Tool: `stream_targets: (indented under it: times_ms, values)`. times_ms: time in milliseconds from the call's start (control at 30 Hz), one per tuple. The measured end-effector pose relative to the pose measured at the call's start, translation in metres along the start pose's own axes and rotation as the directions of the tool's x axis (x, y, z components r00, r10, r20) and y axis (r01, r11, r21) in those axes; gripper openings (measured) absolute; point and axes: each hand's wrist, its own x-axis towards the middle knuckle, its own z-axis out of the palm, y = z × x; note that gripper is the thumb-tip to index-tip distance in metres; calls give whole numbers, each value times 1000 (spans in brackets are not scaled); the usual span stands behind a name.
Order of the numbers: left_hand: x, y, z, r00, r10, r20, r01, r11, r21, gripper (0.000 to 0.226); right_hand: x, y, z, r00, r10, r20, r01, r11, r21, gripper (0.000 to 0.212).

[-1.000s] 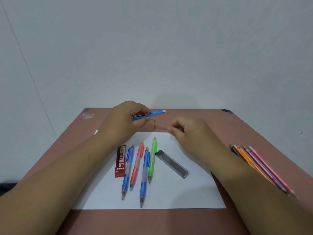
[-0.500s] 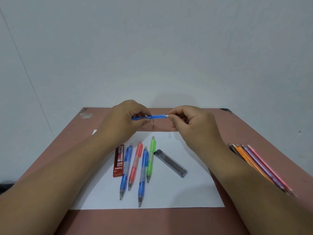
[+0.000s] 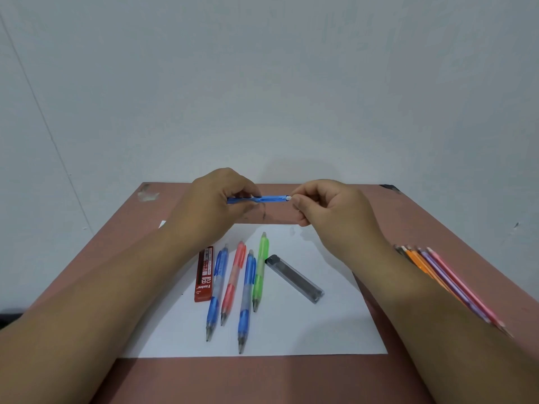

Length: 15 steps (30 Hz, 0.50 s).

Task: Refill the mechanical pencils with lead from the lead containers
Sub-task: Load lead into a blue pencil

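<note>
Left hand (image 3: 217,199) grips blue mechanical pencil (image 3: 269,199) level above table (image 3: 408,217); right hand (image 3: 326,205) fingertips pinch its white cap end.

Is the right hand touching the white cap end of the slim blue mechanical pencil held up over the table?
Touching. In the head view, the right hand pinches the slim blue mechanical pencil's white cap end.

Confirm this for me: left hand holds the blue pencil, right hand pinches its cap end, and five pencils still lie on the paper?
Not quite. The head view shows four pencils on the paper, not five. The left hand does hold the blue pencil, and the right hand pinches its cap end.
</note>
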Motion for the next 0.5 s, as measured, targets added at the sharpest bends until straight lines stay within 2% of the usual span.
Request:
stream_targets:
  times_ms: [233,367,500]
  values:
    - [1,-2,-2,999,32,21,-33,998,47,15,3,1,0,990,108,87,-111,993,33,14]
    - [2,-2,-2,998,39,39,-42,996,77,15,4,1,0,989,111,96,-111,994,2,14]
    - [1,1,-4,997,56,45,-60,994,90,16,1,3,0,997,46,55,-41,995,-89,14]
